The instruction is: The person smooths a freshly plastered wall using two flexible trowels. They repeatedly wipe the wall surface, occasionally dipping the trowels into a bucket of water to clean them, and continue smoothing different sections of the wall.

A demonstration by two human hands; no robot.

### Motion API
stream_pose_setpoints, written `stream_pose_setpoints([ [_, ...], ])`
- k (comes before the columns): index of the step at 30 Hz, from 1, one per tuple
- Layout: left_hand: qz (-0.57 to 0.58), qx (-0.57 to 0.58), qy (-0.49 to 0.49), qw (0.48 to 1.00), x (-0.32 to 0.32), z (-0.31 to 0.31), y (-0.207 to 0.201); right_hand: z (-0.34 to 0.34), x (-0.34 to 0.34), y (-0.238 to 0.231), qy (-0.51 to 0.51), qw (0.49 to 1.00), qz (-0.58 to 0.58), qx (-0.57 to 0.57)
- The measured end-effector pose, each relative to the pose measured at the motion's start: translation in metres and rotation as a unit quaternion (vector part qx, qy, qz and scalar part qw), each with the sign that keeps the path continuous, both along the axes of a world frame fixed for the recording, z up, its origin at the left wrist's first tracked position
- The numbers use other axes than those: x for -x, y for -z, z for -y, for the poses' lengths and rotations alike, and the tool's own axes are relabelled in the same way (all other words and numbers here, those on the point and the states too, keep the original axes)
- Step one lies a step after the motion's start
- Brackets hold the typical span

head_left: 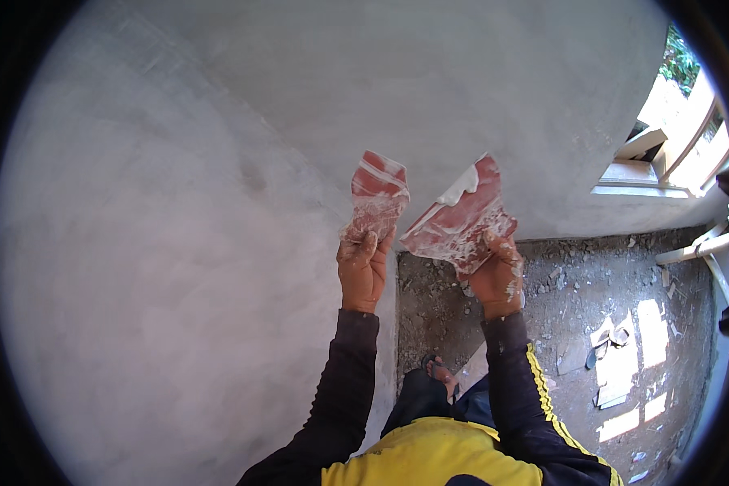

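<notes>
My left hand point(363, 271) is closed on the lower end of a small flat red piece point(378, 194), streaked with white plaster. My right hand point(498, 279) grips a wider, irregular flat red piece point(468, 217), also smeared with white. A thick bead of wet white plaster point(460, 186) lies along its upper left edge. Both pieces are held up side by side, a small gap between them, in front of the grey wall point(316, 89). Dried plaster spots the fingers of both hands. What the red pieces are made of I cannot tell.
A wall corner runs between the left wall point(162, 267) and the facing wall. Rubble and dust cover the dirt floor point(559, 275). Window framing point(688, 154) is at the upper right, a wooden pole point(692, 249) below it. Scraps and a sandal point(595, 355) lie at the right.
</notes>
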State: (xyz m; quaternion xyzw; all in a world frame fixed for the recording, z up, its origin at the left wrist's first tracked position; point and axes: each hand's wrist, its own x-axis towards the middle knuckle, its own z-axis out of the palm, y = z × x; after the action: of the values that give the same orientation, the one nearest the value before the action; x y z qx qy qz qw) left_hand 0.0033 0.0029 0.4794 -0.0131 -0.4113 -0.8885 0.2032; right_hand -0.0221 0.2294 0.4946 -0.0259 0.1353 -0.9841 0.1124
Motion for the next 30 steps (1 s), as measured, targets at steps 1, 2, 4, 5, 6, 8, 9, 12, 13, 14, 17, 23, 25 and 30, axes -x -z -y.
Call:
stream_pose_setpoints([
  [1, -0.02, -0.019, 0.008, 1.0, 0.001, 0.0, -0.006, 0.008, -0.002, 0.003, -0.009, 1.0, 0.014, -0.005],
  [2, -0.03, -0.024, 0.011, 0.999, 0.002, 0.002, -0.011, 0.018, -0.003, 0.007, -0.019, 1.0, 0.023, -0.005],
  [4, -0.03, -0.032, 0.012, 0.999, 0.003, -0.002, -0.021, 0.038, -0.007, 0.015, -0.049, 0.997, 0.057, 0.016],
  [5, -0.049, -0.04, 0.028, 0.998, 0.003, -0.003, -0.024, 0.047, -0.009, 0.017, -0.061, 0.995, 0.072, 0.013],
  [6, -0.057, -0.046, 0.037, 0.997, 0.004, -0.005, -0.026, 0.055, -0.008, 0.019, -0.063, 0.99, 0.126, -0.005],
  [8, -0.057, -0.06, 0.027, 0.996, 0.012, -0.009, -0.029, 0.067, -0.002, 0.017, -0.064, 0.993, 0.097, 0.013],
  [9, -0.047, -0.07, 0.008, 0.996, 0.017, -0.01, -0.03, 0.073, 0.006, 0.015, -0.062, 0.994, 0.084, 0.012],
  [12, -0.017, -0.047, -0.036, 0.998, 0.018, -0.016, -0.025, 0.074, 0.021, 0.007, -0.087, 0.996, 0.038, -0.006],
  [13, -0.012, -0.032, -0.047, 0.998, 0.019, -0.013, -0.018, 0.075, 0.027, 0.006, -0.08, 0.997, 0.021, 0.001],
  [14, -0.038, 0.0, -0.055, 0.998, 0.017, -0.012, -0.012, 0.073, 0.031, 0.003, -0.089, 0.996, 0.012, -0.013],
  [17, 0.012, -0.017, -0.087, 0.996, 0.011, -0.02, 0.03, 0.066, 0.043, 0.0, -0.093, 0.994, -0.035, 0.04],
  [23, 0.1, 0.05, -0.093, 0.989, -0.031, -0.053, 0.148, 0.061, 0.045, -0.004, -0.191, 0.98, 0.002, 0.052],
  [25, 0.177, 0.012, -0.135, 0.975, -0.081, -0.075, 0.182, 0.066, 0.022, 0.002, -0.264, 0.959, 0.097, 0.021],
  [30, 0.215, 0.037, -0.149, 0.964, -0.242, -0.09, 0.216, 0.135, -0.081, 0.014, -0.338, 0.933, 0.007, 0.125],
])
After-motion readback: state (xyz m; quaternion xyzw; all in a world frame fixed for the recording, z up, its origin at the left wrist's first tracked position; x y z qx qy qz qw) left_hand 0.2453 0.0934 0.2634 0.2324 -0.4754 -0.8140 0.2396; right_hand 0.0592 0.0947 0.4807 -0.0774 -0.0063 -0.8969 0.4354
